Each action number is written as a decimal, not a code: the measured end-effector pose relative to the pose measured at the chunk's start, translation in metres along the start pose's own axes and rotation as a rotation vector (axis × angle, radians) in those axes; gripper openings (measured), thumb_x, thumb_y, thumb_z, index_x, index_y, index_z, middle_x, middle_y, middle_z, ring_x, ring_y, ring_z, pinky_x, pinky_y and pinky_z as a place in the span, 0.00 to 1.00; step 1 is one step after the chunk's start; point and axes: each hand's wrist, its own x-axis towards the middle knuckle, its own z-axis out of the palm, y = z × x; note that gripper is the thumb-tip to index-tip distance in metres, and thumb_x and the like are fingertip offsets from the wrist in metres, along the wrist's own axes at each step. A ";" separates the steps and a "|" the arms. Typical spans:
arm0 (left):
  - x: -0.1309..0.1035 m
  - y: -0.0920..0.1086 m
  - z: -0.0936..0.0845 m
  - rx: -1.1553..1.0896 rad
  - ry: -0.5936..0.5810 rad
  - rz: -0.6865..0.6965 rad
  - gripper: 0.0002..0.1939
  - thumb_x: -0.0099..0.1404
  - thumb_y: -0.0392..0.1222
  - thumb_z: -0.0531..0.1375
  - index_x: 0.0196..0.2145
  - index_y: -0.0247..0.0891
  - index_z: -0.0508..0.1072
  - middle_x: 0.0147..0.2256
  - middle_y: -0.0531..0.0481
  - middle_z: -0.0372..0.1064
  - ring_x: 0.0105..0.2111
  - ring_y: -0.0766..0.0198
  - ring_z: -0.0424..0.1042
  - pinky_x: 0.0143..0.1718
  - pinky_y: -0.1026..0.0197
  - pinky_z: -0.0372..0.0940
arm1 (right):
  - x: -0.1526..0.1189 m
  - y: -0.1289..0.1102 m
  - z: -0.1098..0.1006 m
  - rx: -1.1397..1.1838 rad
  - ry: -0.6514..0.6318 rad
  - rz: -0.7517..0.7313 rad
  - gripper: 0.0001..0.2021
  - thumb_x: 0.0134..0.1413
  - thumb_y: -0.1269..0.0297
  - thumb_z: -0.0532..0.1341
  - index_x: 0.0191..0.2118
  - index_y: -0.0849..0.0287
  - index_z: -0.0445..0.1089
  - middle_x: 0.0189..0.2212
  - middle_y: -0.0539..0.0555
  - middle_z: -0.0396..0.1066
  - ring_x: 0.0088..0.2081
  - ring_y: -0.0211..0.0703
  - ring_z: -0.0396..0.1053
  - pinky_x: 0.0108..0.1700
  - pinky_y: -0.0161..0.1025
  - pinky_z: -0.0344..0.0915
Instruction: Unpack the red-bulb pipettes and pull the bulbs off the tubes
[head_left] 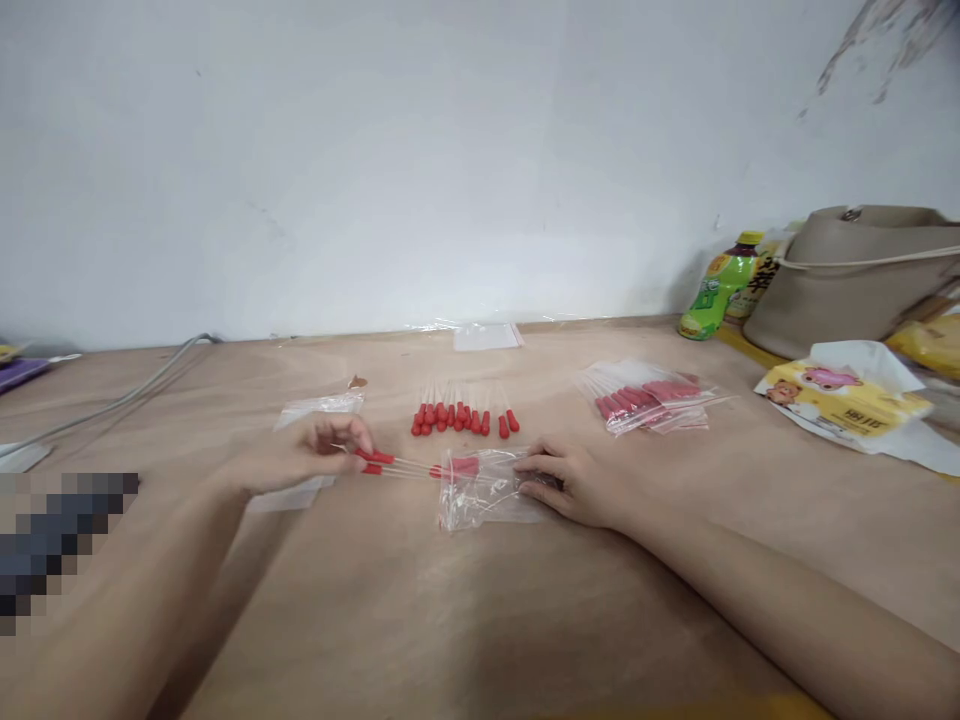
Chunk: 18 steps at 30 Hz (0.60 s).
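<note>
My left hand (334, 448) pinches thin glass droppers by their red rubber bulbs (376, 457). Their pale stems point right, toward the mouth of a clear plastic zip bag (487, 505), where more red bulbs show. On the bag's right end lies my right hand (559, 480), fingers curled and gripping the plastic. Just beyond the bag is a row of loose droppers (450, 415), their red bulbs toward me. Filled zip bags of droppers (649, 400) are piled to the right. Partly behind my left hand are flat clear bags (300, 495).
A green drink bottle (716, 290) and a beige bag (832, 280) stand at the back right, with a yellow-and-white printed wrapper (847, 400) before them. One flat clear bag (487, 338) lies by the wall. A grey cable (142, 385) runs along the left.
</note>
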 end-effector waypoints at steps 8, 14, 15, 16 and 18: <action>-0.003 -0.008 -0.040 -0.045 0.765 0.069 0.26 0.45 0.51 0.66 0.41 0.36 0.70 0.39 0.45 0.72 0.39 0.59 0.71 0.41 0.58 0.66 | 0.000 0.000 0.000 0.002 -0.008 0.001 0.11 0.55 0.62 0.56 0.42 0.56 0.69 0.35 0.54 0.68 0.36 0.39 0.66 0.40 0.36 0.64; 0.045 -0.022 0.034 0.262 1.028 0.114 0.15 0.56 0.48 0.58 0.39 0.39 0.73 0.37 0.49 0.72 0.34 0.62 0.72 0.39 0.59 0.68 | -0.001 0.002 0.001 -0.004 -0.005 0.002 0.11 0.55 0.62 0.56 0.43 0.56 0.69 0.35 0.54 0.67 0.36 0.39 0.66 0.39 0.37 0.64; 0.049 -0.026 0.043 0.344 0.994 0.151 0.14 0.57 0.47 0.57 0.39 0.39 0.74 0.37 0.49 0.72 0.34 0.61 0.72 0.40 0.59 0.67 | -0.001 0.002 0.001 0.000 -0.005 0.000 0.11 0.55 0.62 0.56 0.43 0.56 0.69 0.35 0.54 0.67 0.36 0.39 0.66 0.39 0.37 0.64; 0.052 -0.030 0.050 0.438 0.975 0.186 0.13 0.58 0.46 0.56 0.39 0.39 0.74 0.37 0.49 0.72 0.35 0.61 0.72 0.41 0.59 0.67 | -0.001 0.002 0.002 0.003 -0.003 -0.002 0.11 0.54 0.62 0.56 0.42 0.56 0.69 0.35 0.54 0.67 0.36 0.39 0.66 0.39 0.37 0.64; 0.054 -0.035 0.057 0.595 0.945 0.233 0.13 0.60 0.44 0.54 0.40 0.40 0.74 0.37 0.48 0.73 0.37 0.59 0.71 0.42 0.58 0.66 | 0.000 0.002 0.002 0.010 0.003 -0.007 0.10 0.54 0.63 0.56 0.42 0.56 0.69 0.35 0.54 0.68 0.36 0.39 0.66 0.39 0.37 0.64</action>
